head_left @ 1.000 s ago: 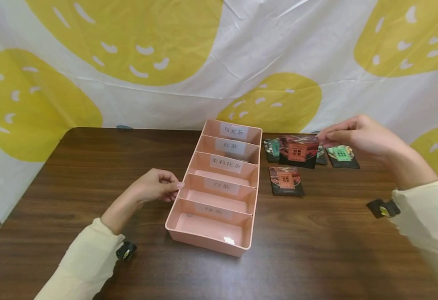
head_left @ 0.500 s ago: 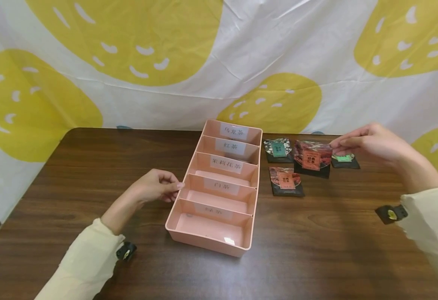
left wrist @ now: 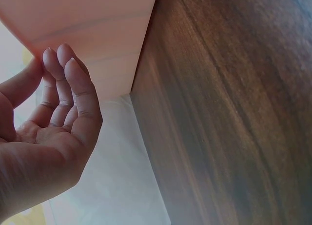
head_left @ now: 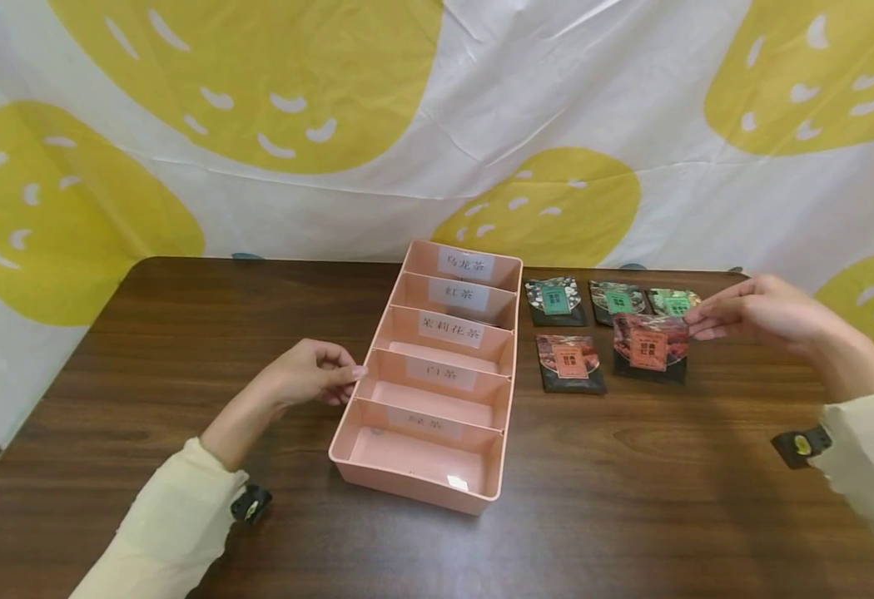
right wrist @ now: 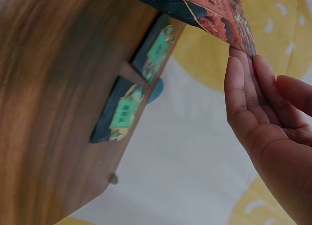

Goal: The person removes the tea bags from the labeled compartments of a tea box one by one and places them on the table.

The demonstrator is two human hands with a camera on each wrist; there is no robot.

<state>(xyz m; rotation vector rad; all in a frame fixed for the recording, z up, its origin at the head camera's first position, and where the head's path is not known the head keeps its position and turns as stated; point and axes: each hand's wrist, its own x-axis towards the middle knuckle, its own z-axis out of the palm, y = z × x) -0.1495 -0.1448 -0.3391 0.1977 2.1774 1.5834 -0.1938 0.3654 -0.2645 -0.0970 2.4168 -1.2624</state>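
Note:
My right hand [head_left: 774, 314] pinches one corner of a red-and-black tea packet [head_left: 650, 348]; in the right wrist view that tea packet hangs above the tabletop. At the other side, my left hand [head_left: 315, 370] grips the left rim of a long pink box [head_left: 414, 481] between thumb and fingers, by the second divider from the front. Labelled dividers split the box into several compartments. A second red tea packet [head_left: 572, 363] lies flat just right of the box. Behind it lie three green-labelled ones: a left packet [head_left: 554, 301], a middle packet [head_left: 617, 301] and a right packet [head_left: 672, 301], partly covered in the head view.
Everything rests on a dark wood table [head_left: 182, 333], whose back edge meets a white hanging cloth [head_left: 317, 208] with yellow shapes. The tea packets sit between the box's right wall and my right arm.
My right hand has moved right and toward the front with the red tea packet, uncovering the green packets behind. My left hand and the box have stayed in place.

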